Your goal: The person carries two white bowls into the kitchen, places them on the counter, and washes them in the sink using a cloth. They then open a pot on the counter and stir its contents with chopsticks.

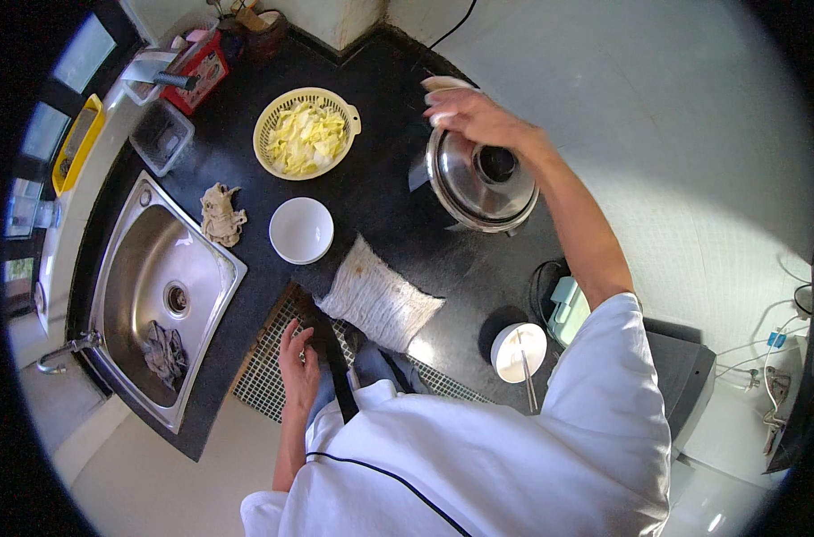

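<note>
My right hand (472, 117) reaches over the far rim of a stainless steel pot lid (454, 176) with a dark round knob (496, 164). Its fingers are blurred, with something whitish at their tips; whether they grip it, I cannot tell. The pot under the lid is mostly hidden. My left hand (299, 369) hangs bare beside the counter edge, fingers apart. Nearest to it lies a white, stained, fringed cloth (380, 295) on the black countertop (386, 194). Beyond that cloth stand white bowls (301, 229), apparently stacked, and a cream colander (260, 144) of chopped cabbage (307, 137).
Left is a steel sink (138, 248) holding a grey rag (164, 356), with a beige cloth (223, 215) beside it. At right are a white bowl (507, 366) with chopsticks (527, 372) and a pale green box (569, 309). A red basket (202, 77) and clear plastic container (162, 136) stand far left.
</note>
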Action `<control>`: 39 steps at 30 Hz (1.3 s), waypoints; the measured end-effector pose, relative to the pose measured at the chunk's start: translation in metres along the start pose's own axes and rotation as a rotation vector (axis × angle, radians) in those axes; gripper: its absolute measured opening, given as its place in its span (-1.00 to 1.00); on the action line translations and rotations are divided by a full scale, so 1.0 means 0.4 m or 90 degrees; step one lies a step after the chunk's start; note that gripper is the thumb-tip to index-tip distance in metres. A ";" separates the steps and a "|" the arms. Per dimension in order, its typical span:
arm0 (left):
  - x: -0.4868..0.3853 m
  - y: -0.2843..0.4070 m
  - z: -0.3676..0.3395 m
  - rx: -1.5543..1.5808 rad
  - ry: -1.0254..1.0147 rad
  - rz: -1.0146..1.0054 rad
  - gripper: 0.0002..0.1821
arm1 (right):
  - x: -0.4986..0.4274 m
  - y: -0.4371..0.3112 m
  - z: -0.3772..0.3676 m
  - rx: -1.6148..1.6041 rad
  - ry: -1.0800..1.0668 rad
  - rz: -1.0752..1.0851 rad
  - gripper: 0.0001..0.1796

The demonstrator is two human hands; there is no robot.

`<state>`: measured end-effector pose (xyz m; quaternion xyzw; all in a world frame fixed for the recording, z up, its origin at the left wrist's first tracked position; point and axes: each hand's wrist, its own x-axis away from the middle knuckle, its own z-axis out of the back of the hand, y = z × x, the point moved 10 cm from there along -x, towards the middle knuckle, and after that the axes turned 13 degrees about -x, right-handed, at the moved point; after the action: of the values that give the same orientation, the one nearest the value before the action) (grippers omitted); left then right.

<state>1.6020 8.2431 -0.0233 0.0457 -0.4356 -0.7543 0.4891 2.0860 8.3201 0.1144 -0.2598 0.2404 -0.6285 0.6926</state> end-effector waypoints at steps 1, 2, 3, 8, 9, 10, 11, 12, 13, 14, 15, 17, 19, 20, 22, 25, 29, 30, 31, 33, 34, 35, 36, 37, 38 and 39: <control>-0.002 -0.009 -0.002 0.012 -0.009 0.017 -0.60 | 0.016 0.056 0.029 -0.024 0.032 -0.078 -0.68; -0.001 -0.022 -0.005 0.026 -0.021 0.041 -0.60 | 0.054 0.115 0.060 -0.126 0.068 -0.172 -0.66; 0.000 -0.021 -0.001 0.009 -0.014 0.027 -0.60 | 0.112 0.187 0.082 -0.213 0.096 -0.320 -0.64; 0.006 -0.057 0.002 0.007 -0.002 0.022 -0.60 | 0.323 0.222 0.137 -0.277 0.247 -0.362 -0.59; 0.006 -0.059 0.000 0.020 0.003 0.009 -0.61 | 0.386 0.225 0.127 -0.314 0.310 -0.391 -0.59; 0.006 -0.063 -0.004 0.040 0.007 0.001 -0.61 | 0.429 0.215 0.114 -0.332 0.357 -0.376 -0.58; 0.003 -0.072 -0.011 0.060 0.003 0.008 -0.61 | 0.479 0.209 0.099 -0.348 0.409 -0.380 -0.57; 0.001 -0.071 -0.016 0.064 0.004 -0.006 -0.62 | 0.521 0.192 0.083 -0.366 0.449 -0.349 -0.56; -0.003 -0.075 -0.025 0.069 -0.005 -0.006 -0.62 | 0.577 0.192 0.062 -0.350 0.500 -0.388 -0.55; -0.008 -0.085 -0.037 0.083 -0.022 0.013 -0.62 | 0.619 0.180 0.040 -0.335 0.539 -0.390 -0.54; -0.012 -0.084 -0.043 0.093 -0.027 0.006 -0.63 | 0.654 0.157 0.022 -0.322 0.575 -0.367 -0.53; -0.023 -0.096 -0.055 0.131 -0.050 0.029 -0.64 | 0.738 0.133 -0.060 -0.468 0.633 -0.441 -0.52; -0.033 -0.097 -0.046 0.124 -0.036 0.012 -0.64 | 0.789 0.067 -0.098 -0.510 0.689 -0.468 -0.56; -0.037 -0.101 -0.044 0.125 -0.037 0.011 -0.63 | 0.800 0.023 -0.098 -0.514 0.719 -0.462 -0.58; -0.041 -0.120 -0.037 0.138 -0.032 0.031 -0.63 | 0.802 -0.064 -0.095 -0.562 0.755 -0.492 -0.61; -0.041 -0.144 -0.029 0.123 -0.041 0.041 -0.63 | 0.692 -0.198 -0.044 -0.573 0.697 -0.426 -0.65; -0.040 -0.171 -0.021 0.158 -0.045 0.048 -0.65 | 0.496 -0.293 0.081 -0.406 0.633 -0.377 -0.60; -0.041 -0.178 -0.020 0.141 -0.065 0.045 -0.65 | 0.446 -0.298 0.112 -0.337 0.636 -0.376 -0.61; -0.043 -0.184 -0.016 0.141 -0.060 0.041 -0.65 | 0.384 -0.301 0.139 -0.278 0.625 -0.345 -0.61; -0.047 -0.196 -0.002 0.142 -0.052 0.031 -0.66 | 0.252 -0.299 0.176 -0.111 0.556 -0.307 -0.63; -0.048 -0.205 0.003 0.153 -0.045 0.037 -0.66 | 0.183 -0.276 0.179 0.008 0.512 -0.326 -0.61; -0.049 -0.215 0.010 0.164 -0.039 0.044 -0.65 | 0.114 -0.249 0.170 0.106 0.460 -0.332 -0.58; -0.050 -0.224 0.015 0.174 -0.034 0.050 -0.65 | 0.031 -0.216 0.129 0.298 0.299 -0.353 -0.53; -0.050 -0.241 0.016 0.193 -0.041 0.077 -0.65 | -0.029 -0.167 0.080 0.482 0.136 -0.383 -0.47; -0.051 -0.258 0.019 0.211 -0.048 0.103 -0.65 | -0.056 -0.097 0.028 0.536 0.034 -0.466 -0.44; -0.050 -0.274 0.019 0.244 -0.058 0.132 -0.65 | -0.062 -0.035 -0.015 0.583 -0.072 -0.556 -0.41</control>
<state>1.5320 8.2788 -0.1025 0.0588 -0.5948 -0.6049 0.5262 2.0693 8.3434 0.1194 -0.0440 -0.2181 -0.8773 0.4252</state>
